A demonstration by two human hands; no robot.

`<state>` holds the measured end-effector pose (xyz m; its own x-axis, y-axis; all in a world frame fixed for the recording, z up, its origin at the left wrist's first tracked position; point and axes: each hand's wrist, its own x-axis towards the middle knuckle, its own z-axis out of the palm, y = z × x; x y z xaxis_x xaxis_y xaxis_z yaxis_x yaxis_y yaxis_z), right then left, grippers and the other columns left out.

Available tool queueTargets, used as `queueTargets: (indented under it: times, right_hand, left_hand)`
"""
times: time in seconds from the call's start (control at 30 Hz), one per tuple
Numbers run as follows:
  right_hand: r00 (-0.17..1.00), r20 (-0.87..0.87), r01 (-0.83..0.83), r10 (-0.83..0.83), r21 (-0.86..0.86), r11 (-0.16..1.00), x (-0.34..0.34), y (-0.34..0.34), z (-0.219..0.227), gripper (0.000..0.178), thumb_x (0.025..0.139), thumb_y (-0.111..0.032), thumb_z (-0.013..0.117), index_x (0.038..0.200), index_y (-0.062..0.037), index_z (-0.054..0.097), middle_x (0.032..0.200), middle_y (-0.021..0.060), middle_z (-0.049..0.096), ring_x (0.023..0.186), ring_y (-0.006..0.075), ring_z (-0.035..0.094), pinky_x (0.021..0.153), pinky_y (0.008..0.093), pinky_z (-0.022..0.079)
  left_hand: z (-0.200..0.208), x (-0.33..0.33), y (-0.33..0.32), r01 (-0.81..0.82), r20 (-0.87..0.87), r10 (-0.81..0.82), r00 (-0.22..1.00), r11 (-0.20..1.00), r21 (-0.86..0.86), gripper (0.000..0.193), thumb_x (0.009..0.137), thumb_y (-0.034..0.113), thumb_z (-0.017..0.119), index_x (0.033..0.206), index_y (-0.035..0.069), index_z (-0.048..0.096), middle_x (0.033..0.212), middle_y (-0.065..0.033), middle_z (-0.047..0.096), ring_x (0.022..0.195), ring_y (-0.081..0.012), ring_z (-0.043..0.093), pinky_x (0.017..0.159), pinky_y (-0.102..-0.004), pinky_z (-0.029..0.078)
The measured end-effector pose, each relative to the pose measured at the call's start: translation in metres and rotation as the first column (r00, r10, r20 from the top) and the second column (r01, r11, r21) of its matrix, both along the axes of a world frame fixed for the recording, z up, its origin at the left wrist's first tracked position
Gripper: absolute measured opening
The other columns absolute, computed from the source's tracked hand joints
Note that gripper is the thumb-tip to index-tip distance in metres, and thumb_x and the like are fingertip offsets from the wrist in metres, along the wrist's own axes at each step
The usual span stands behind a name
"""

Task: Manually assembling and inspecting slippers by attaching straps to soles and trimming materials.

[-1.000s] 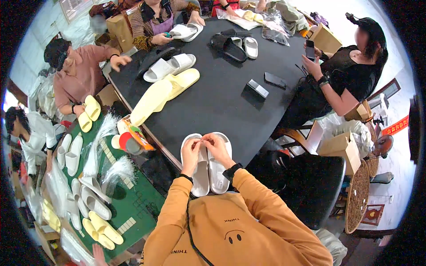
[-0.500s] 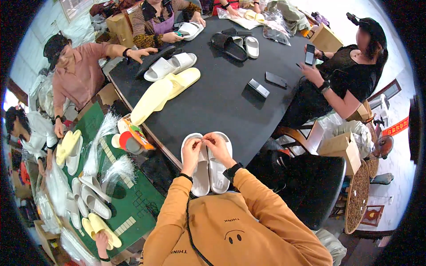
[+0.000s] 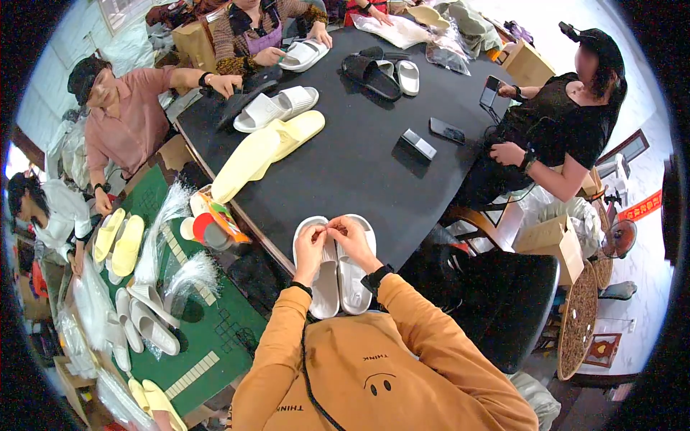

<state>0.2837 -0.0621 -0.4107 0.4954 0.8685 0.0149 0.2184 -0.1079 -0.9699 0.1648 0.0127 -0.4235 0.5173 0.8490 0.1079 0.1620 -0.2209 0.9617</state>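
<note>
A pair of light grey slippers (image 3: pixel 326 285) lies side by side at the table's near edge, toes pointing away from me. My left hand (image 3: pixel 310 249) rests over the left slipper's strap. My right hand (image 3: pixel 350 238) is over the right one's strap. Both hands are closed, with thumbs and forefingers pinched together where the two slippers meet. Whatever sits between the fingertips is too small or too hidden to make out. A white dab or tag shows on the right slipper's heel end.
Across the black table (image 3: pixel 345 165) lie yellow slippers (image 3: pixel 248 159), white slippers (image 3: pixel 277 109), black slippers (image 3: pixel 371 75), a phone (image 3: pixel 447 130) and a small silver box (image 3: pixel 418 144). A green table (image 3: pixel 223 359) with slippers and plastic bags adjoins left. Co-workers sit around; a black chair (image 3: pixel 503 309) stands right.
My hands stay almost still. The person at right has lowered one hand. At left, a co-worker's yellow slippers have moved apart, and the hand at the green table's near end has left view.
</note>
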Motion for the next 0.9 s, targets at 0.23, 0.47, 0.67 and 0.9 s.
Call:
queueTargets:
  times: [0.23, 0.47, 0.67, 0.9]
  right_hand:
    - [0.999, -0.026, 0.042, -0.042, -0.002, 0.999, -0.001, -0.001, 0.003, 0.016, 0.089, -0.011, 0.061, 0.101, -0.0006, 0.062, 0.091, 0.0055, 0.064, 0.084, 0.0126, 0.059, 0.075, 0.0264, 0.048]
    - [0.999, 0.028, 0.029, -0.030, 0.039, 0.999, -0.001, -0.001, 0.004, 0.014, 0.089, -0.011, 0.059, 0.099, -0.0003, 0.062, 0.088, 0.0036, 0.062, 0.082, 0.0113, 0.057, 0.075, 0.0256, 0.047]
    - [0.994, -0.085, 0.065, -0.064, 0.002, 0.998, -0.004, 0.000, 0.012, 0.014, 0.090, -0.010, 0.059, 0.099, -0.0003, 0.062, 0.090, 0.0051, 0.062, 0.082, 0.0130, 0.058, 0.075, 0.0260, 0.047]
    - [0.999, 0.033, 0.037, -0.037, 0.008, 0.999, -0.002, 0.000, 0.001, 0.014, 0.090, -0.010, 0.059, 0.100, -0.0004, 0.062, 0.092, 0.0058, 0.063, 0.084, 0.0135, 0.060, 0.075, 0.0272, 0.048]
  left_hand:
    - [0.004, 0.000, -0.001, -0.007, -0.013, 0.007, 1.000, 1.000, 0.000, 0.009, 0.084, 0.007, 0.065, 0.090, 0.001, 0.065, 0.084, -0.0073, 0.064, 0.073, -0.0155, 0.061, 0.068, -0.0278, 0.049]
    - [0.004, 0.001, 0.000, -0.003, -0.017, 0.003, 1.000, 1.000, -0.019, 0.008, 0.084, 0.007, 0.065, 0.090, 0.000, 0.065, 0.084, -0.0077, 0.065, 0.073, -0.0156, 0.061, 0.067, -0.0280, 0.049]
    - [0.005, -0.002, 0.000, -0.013, -0.018, 0.013, 1.000, 1.000, 0.010, 0.009, 0.084, 0.007, 0.064, 0.090, 0.000, 0.066, 0.084, -0.0083, 0.066, 0.072, -0.0162, 0.061, 0.067, -0.0289, 0.049]
    - [0.005, 0.000, -0.001, -0.006, -0.014, 0.006, 1.000, 1.000, 0.024, 0.009, 0.084, 0.007, 0.064, 0.090, 0.001, 0.066, 0.082, -0.0076, 0.065, 0.071, -0.0154, 0.060, 0.066, -0.0283, 0.049]
